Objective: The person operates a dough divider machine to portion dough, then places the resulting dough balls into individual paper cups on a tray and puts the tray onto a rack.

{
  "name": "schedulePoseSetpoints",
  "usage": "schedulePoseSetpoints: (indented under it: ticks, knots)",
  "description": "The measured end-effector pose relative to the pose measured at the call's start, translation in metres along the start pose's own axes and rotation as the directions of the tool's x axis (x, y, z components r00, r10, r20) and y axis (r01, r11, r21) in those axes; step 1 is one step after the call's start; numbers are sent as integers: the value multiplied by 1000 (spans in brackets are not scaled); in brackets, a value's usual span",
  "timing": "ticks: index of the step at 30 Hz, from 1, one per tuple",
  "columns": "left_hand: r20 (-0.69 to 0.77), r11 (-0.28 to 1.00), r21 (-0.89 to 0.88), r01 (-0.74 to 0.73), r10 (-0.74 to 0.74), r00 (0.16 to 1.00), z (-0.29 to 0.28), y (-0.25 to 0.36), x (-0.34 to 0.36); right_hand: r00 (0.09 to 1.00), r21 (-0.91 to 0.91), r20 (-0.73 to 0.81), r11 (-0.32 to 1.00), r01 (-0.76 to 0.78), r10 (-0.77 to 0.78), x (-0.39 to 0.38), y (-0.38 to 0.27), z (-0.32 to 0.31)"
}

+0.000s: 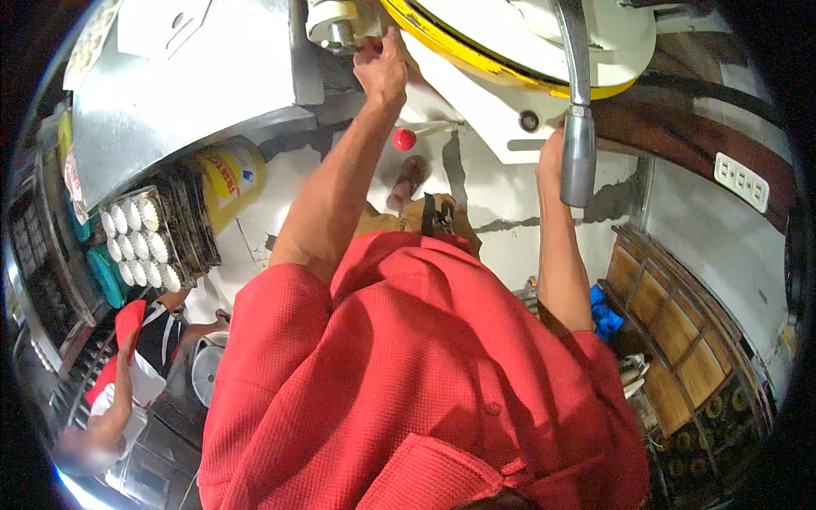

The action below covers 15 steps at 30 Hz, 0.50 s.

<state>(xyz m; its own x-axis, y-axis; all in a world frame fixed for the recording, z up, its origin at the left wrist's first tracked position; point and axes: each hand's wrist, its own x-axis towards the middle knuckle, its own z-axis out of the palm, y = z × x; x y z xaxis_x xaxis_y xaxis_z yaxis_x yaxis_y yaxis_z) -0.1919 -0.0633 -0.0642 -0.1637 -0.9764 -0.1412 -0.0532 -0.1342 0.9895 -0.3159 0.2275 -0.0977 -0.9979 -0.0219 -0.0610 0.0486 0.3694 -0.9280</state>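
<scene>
My left hand reaches up to a white machine part with a short metal cylinder. Its fingers are bent around something beside the cylinder that I cannot make out. My right hand is at the lower corner of a white machine plate with a slot and a round hole. Its fingers are hidden by the plate and by a grey-handled metal lever, which hangs just in front of it. Above the plate curves a large white round body with a yellow rim.
A steel table fills the upper left. Below it stand stacked moulds with fluted cups and a yellow container. A red ball-shaped knob shows near my foot. Another person is at lower left. Wooden trays lean at right.
</scene>
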Motion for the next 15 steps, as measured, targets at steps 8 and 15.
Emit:
schedulePoseSetpoints:
  ticks: [8, 15]
  knots:
    - [86, 998, -69, 1, 5, 996, -15, 2, 1, 998, 152, 62, 988, 4, -14, -10, -25, -2]
    - [359, 999, 26, -41, 29, 933, -92, 81, -34, 982, -40, 40, 982, 186, -184, 44, -212, -117]
